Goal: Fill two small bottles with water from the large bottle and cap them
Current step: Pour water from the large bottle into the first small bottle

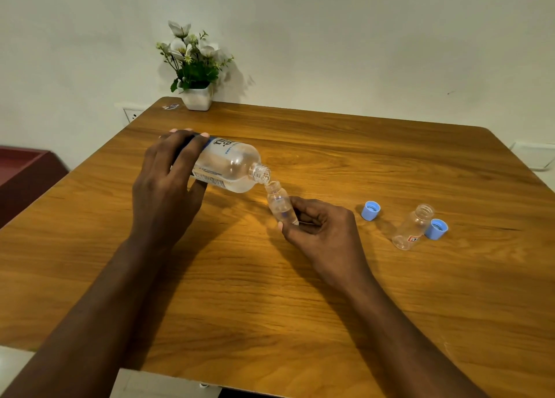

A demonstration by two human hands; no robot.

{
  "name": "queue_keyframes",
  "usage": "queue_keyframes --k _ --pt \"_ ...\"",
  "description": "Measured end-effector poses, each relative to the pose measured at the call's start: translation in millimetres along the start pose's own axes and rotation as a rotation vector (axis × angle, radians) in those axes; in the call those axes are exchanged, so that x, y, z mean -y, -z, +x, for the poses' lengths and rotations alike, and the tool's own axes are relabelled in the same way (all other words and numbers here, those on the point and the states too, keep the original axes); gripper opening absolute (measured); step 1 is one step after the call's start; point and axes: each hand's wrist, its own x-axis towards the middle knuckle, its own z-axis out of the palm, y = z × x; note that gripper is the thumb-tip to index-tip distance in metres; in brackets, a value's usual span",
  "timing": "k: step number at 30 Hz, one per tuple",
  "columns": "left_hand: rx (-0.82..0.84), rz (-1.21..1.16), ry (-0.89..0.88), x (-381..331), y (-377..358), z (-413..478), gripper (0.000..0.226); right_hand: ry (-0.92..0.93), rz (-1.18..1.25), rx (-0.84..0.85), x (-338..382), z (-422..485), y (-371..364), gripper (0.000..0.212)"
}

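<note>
A: Starting at the left fingers point(180, 154): curled round the labelled half of the large bottle point(231, 166), thumb hidden underneath. Left hand point(168, 181) tipping it almost flat, mouth open and uncapped.

B: And the right fingers point(312, 210)?

A: Pinching the base of one small bottle point(280, 205), tilted, neck right up against the large bottle's mouth. Gripped by the right hand point(321, 226). Resting on the table point(270, 307) or lifted just off it, impossible to tell.

B: Mid-pour on the first fill, then?

A: Looks so. Hard to judge the water level: clear on clear.

B: Next?

A: Probably levelling the large bottle once full and standing it down, then reaching for the first blue cap point(371, 210). Meanwhile, keeping mouth over mouth. Narrow target, easy to spill.

B: Further out?

A: Off to the right, apart from both hands: the second small bottle point(413, 228), upright, uncapped, seemingly empty, just beside the second blue cap point(437, 229).

B: Room to move?

A: Open wood toward the near edge and between hands and caps. Right edge beyond the second bottle, not close. Flower pot point(196, 97) at the far corner, well away from the pouring.
</note>
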Motion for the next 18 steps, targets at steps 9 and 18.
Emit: queue_keyframes --k 9,18 --pt "0.005 0.001 0.009 -0.3 -0.5 -0.2 0.059 0.017 -0.007 0.011 1.6 0.0 1.1 0.043" --pt "-0.002 0.004 0.005 1.0 -1.4 -0.2 0.06 0.028 0.003 0.009 0.4 0.2 0.7 0.044"
